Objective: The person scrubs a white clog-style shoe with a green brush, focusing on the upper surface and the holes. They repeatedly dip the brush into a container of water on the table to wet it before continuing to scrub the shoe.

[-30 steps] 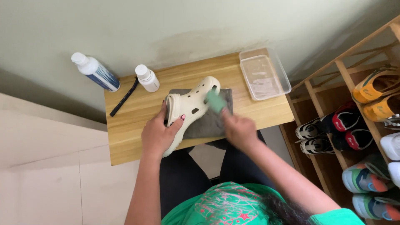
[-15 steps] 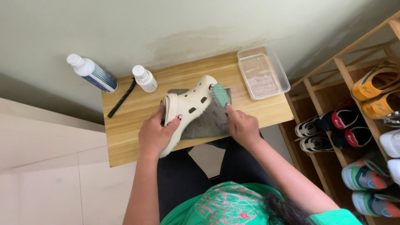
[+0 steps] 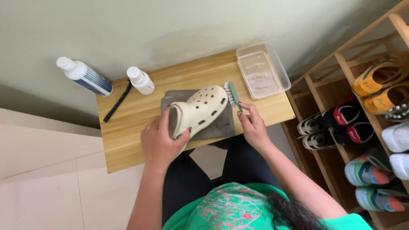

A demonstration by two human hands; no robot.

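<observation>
Left hand (image 3: 161, 142) curled closed; right hand (image 3: 252, 125) pinched shut, forearm extended.

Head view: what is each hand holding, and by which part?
Left hand holds the cream clog at its heel end. Right hand holds the green brush by its handle, bristles at the clog's toe.

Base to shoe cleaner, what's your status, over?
Left hand grips cream clog at heel, on grey cloth. Right hand holds green brush at clog's toe. Nothing in the way.
</observation>
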